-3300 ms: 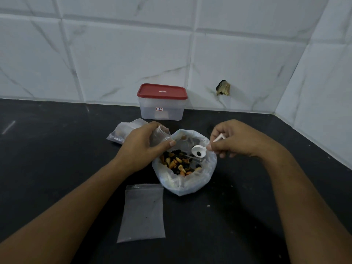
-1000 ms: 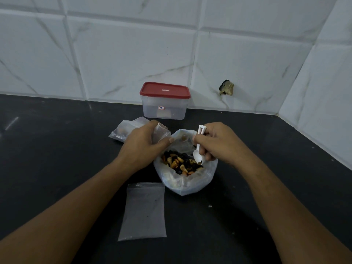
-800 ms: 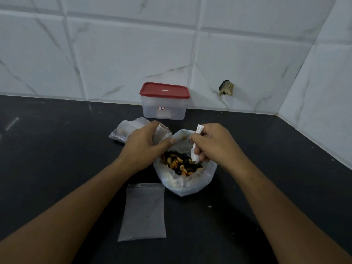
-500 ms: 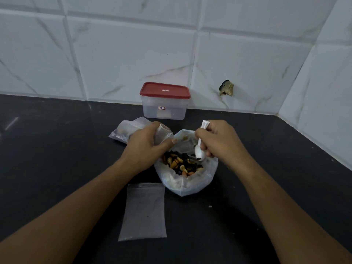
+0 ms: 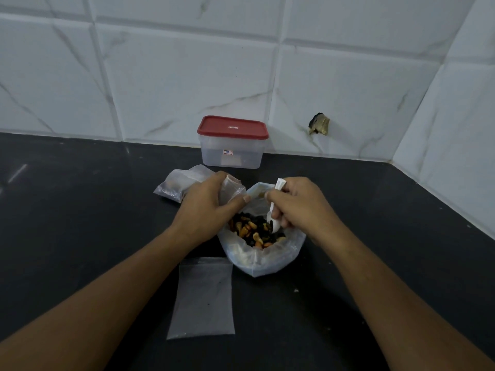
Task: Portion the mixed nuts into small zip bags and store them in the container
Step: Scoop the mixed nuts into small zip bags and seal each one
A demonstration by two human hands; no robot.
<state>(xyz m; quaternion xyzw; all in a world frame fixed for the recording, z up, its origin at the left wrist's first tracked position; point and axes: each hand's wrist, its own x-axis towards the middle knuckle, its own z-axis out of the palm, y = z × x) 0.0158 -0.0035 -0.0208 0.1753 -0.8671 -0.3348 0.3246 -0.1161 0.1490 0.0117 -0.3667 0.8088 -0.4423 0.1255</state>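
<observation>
On dark counter point(image 5: 80, 210), left hand point(image 5: 206, 207) gripping small zip bag point(image 5: 231, 187), red-lidded container point(image 5: 232, 141) at its 12 o'clock, open bag of mixed nuts point(image 5: 262, 261) between both hands, white spoon point(image 5: 274, 219) dipped in, right hand point(image 5: 300, 207) curled round its handle.

Both our hands at the open bag of mixed nuts

Our right hand point(image 5: 300, 207) grips a white spoon point(image 5: 276, 210) by its handle, its bowl down among the mixed nuts point(image 5: 251, 231) in the large clear bag point(image 5: 262, 258). Just left of that grip, our left hand point(image 5: 206, 207) holds a small zip bag point(image 5: 231, 187) at the large bag's rim. Behind the left hand lies another clear bag point(image 5: 176, 184). Nearer us than both grips, an empty zip bag point(image 5: 203, 298) lies flat on the black counter point(image 5: 80, 210) — and well beyond them a red-lidded container point(image 5: 233, 141) stands by the tiled wall point(image 5: 187, 76).
</observation>
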